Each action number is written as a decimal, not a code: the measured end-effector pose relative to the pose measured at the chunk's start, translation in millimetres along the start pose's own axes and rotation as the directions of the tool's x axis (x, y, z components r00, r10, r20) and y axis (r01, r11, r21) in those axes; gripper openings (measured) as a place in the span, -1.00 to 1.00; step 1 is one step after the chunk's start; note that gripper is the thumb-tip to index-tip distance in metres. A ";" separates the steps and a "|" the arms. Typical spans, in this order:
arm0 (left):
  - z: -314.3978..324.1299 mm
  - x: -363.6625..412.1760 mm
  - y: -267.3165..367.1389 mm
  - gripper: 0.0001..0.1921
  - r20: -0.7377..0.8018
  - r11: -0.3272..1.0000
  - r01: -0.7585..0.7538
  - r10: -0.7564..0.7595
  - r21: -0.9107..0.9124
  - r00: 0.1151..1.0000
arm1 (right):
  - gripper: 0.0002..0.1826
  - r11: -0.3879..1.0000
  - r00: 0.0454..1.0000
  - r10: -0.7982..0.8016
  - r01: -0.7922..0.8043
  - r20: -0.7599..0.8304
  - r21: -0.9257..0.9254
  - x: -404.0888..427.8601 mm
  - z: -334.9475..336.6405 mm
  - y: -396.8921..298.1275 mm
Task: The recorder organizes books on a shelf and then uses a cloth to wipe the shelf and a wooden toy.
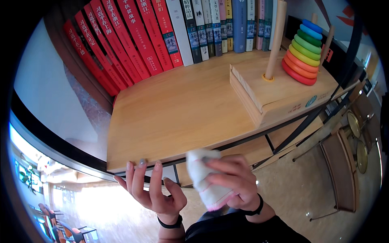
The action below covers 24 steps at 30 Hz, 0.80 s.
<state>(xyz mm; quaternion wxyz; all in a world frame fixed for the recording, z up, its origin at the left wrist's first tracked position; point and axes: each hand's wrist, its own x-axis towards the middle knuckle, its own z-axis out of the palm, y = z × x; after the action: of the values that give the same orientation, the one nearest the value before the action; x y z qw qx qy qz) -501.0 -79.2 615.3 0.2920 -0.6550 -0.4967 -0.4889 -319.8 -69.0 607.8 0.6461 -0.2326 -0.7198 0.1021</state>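
Note:
A folded white cloth with a pink edge is gripped in my right hand, held just off the front edge of the wooden shelf. My left hand is beside it, palm up with the fingers spread and nothing in them. Its fingertips overlap the shelf's front edge in the view; whether they touch it I cannot tell. On the shelf's right side stands a wooden peg toy, with coloured rings stacked on one peg and a bare peg nearest the books.
Red books and other upright books line the back of the shelf. A dark metal frame crosses at the right. Lower down are more shelf boards, a brown chair at the right and chairs at the lower left.

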 end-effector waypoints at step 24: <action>14.2 -1.0 -6.7 -0.58 -0.046 0.988 -0.081 0.087 0.131 0.995 | -0.75 0.968 0.979 -0.117 0.150 0.169 -0.201 -0.1 -2.9 5.4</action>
<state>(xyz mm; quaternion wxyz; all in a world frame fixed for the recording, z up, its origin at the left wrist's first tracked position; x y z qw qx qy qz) -502.4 -65.0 608.7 0.3668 -0.6423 -0.4916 -0.4596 -315.9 -64.8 605.7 0.5646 -0.2425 -0.7889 -0.0014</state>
